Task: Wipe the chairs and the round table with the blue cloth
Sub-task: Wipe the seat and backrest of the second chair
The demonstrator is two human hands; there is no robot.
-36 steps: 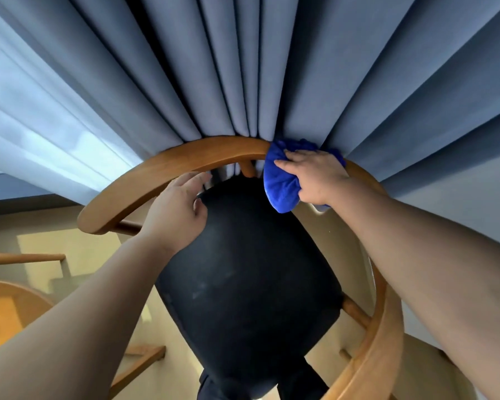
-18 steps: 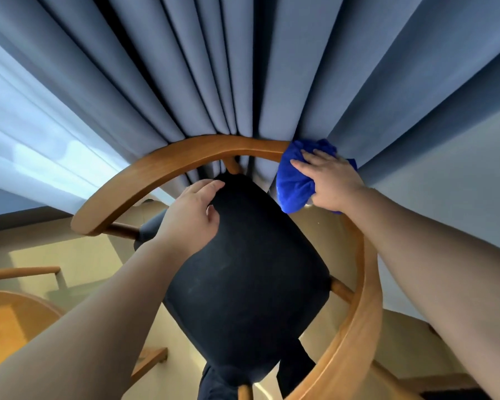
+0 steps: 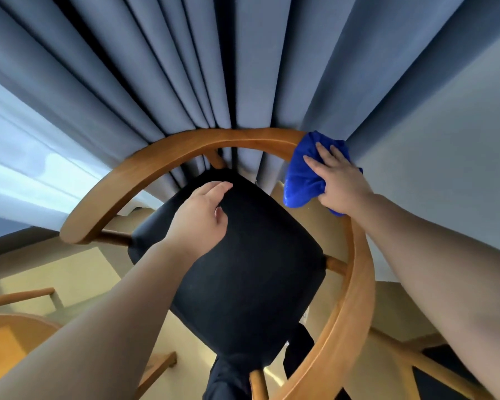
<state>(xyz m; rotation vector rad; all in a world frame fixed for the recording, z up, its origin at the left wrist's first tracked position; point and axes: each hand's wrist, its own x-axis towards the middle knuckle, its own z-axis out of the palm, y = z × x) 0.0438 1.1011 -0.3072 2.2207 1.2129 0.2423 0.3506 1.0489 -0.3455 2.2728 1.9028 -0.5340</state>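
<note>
while the right hand [image 3: 341, 181], fingers spread flat, presses the blue cloth [image 3: 302, 176] on the right bend of the chair rail [image 3: 228, 138], the left hand [image 3: 198, 219] lies relaxed on the black seat [image 3: 243, 272]. curtain folds [image 3: 243, 67] touch the rail, so the cloth could drag them.

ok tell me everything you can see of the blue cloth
The blue cloth is royal blue, soft and plush like microfibre, bunched into a wad. It is draped over the curved wooden back rail of the chair at its right bend, a rounded lobe hanging inside the rail and a small corner showing under the wrist. The right hand presses on it from above, fingers spread. The grey-blue curtain hangs behind it.
</note>
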